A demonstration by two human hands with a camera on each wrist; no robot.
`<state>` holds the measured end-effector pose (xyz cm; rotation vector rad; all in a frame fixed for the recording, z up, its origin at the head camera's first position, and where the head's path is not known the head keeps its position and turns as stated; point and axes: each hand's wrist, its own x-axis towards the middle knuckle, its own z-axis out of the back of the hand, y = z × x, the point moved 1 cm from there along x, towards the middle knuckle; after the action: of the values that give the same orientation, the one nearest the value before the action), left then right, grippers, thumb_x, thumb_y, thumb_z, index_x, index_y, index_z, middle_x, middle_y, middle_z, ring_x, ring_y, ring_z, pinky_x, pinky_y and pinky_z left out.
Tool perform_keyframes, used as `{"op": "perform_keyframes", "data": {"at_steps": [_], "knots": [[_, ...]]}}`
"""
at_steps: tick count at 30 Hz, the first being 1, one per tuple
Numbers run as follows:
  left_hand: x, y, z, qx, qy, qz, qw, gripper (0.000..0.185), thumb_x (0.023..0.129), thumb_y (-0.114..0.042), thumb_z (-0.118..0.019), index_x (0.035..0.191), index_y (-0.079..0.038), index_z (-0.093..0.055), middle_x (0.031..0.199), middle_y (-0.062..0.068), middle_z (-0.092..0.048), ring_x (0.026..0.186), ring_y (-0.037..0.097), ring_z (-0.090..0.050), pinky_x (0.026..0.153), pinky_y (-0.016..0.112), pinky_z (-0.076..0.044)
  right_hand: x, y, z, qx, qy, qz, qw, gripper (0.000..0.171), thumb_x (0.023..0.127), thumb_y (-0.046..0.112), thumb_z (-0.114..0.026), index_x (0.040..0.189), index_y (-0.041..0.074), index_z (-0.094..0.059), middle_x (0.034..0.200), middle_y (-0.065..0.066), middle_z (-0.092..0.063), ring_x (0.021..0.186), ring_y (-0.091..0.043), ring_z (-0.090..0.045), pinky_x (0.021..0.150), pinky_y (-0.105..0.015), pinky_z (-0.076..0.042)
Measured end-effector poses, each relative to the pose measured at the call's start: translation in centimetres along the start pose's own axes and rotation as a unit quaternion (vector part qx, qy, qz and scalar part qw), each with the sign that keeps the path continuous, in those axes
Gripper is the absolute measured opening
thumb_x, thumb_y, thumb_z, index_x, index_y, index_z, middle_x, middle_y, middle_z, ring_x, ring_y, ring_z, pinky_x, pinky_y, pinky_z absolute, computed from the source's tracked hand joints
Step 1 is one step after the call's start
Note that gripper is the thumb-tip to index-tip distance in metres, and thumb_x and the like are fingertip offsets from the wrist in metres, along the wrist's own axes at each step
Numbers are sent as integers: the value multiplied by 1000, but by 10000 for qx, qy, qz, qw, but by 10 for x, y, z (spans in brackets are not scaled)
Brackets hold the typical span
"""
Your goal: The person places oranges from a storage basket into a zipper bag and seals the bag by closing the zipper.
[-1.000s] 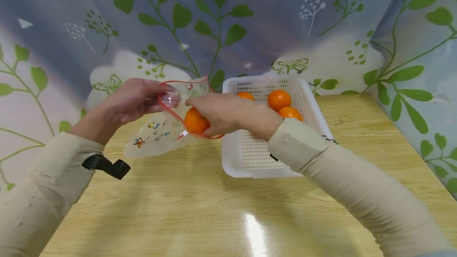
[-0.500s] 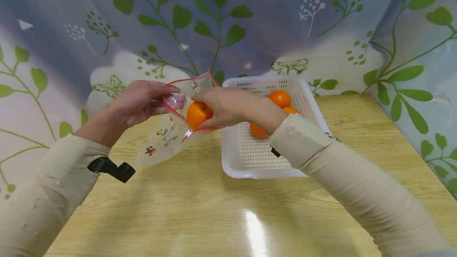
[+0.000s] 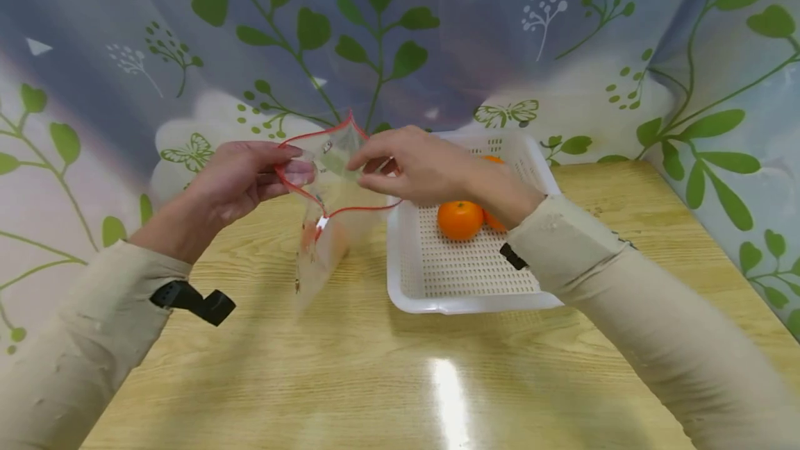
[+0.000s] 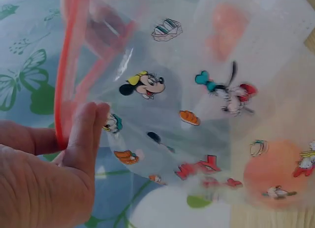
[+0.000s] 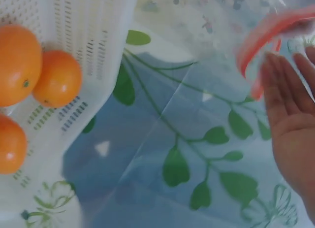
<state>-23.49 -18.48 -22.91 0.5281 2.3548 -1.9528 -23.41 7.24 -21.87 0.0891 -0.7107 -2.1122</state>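
A translucent zip bag (image 3: 356, 228) with red trim and a white slider hangs with its mouth spread. My left hand (image 3: 240, 176) pinches its left rim, between thumb and fingers. Low inside the bag, an orange (image 4: 273, 171) shows hazily through the plastic, with cartoon prints in front of it. My right hand (image 3: 425, 162) is at the right side of the mouth, fingers loosely bent and holding nothing. Whether its fingertips touch the bag I cannot tell. Below the right forearm, an orange (image 3: 460, 219) lies in a white plastic basket (image 3: 431, 297); others beside it are partly hidden.
The basket stands on a wood-grain table (image 3: 350, 380), right of the bag. Three oranges show in it in the right wrist view, one being the large orange (image 5: 17, 65). A leaf-printed curtain (image 3: 481, 40) hangs behind the table.
My right hand has let go of the orange, which dropped into the bag. The bag now hangs straighter down, and the right hand has drawn slightly back to the right.
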Motion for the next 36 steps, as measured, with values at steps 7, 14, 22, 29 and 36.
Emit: {"op": "perform_keyframes", "data": {"at_steps": [7,14,22,29,36], "knots": [[1,0,8,-6,-27,22,10000,15,95,-4,-59,103,4,-68,84,17,-71,78,21,-71,71,28,-58,-26,-28,18,709,-1594,-497,9834,19,97,18,-58,110,9,-68,107,3,-65,95,-7,-58,85,-24,-49],[5,-4,8,105,117,13,9999,16,95,-4,-59,103,5,-68,86,17,-71,79,22,-71,77,31,-56,-43,-70,20,-53,-1052,-1311,9858,25,98,20,-54,117,7,-64,113,-2,-64,103,-15,-57,93,-34,-48],[8,-5,11,82,46,105,9999,15,94,-5,-61,104,5,-68,87,17,-71,80,21,-71,78,31,-56,-49,-99,15,-38,-562,-1701,9838,27,97,19,-57,120,7,-63,117,-6,-62,104,-21,-59,92,-40,-48],[10,-2,11,-41,-33,82,10000,14,93,-5,-61,100,4,-69,85,17,-71,80,22,-71,72,28,-57,-49,-113,6,-157,31,-1923,9812,32,96,17,-57,127,8,-59,122,-10,-60,105,-25,-59,94,-42,-47],[9,0,11,-29,54,36,10000,15,95,-6,-60,101,4,-70,85,17,-71,80,22,-71,68,27,-58,-45,-116,-6,-533,880,-2078,9727,44,94,18,-60,135,6,-52,137,-12,-49,119,-33,-50,103,-49,-38]]}}
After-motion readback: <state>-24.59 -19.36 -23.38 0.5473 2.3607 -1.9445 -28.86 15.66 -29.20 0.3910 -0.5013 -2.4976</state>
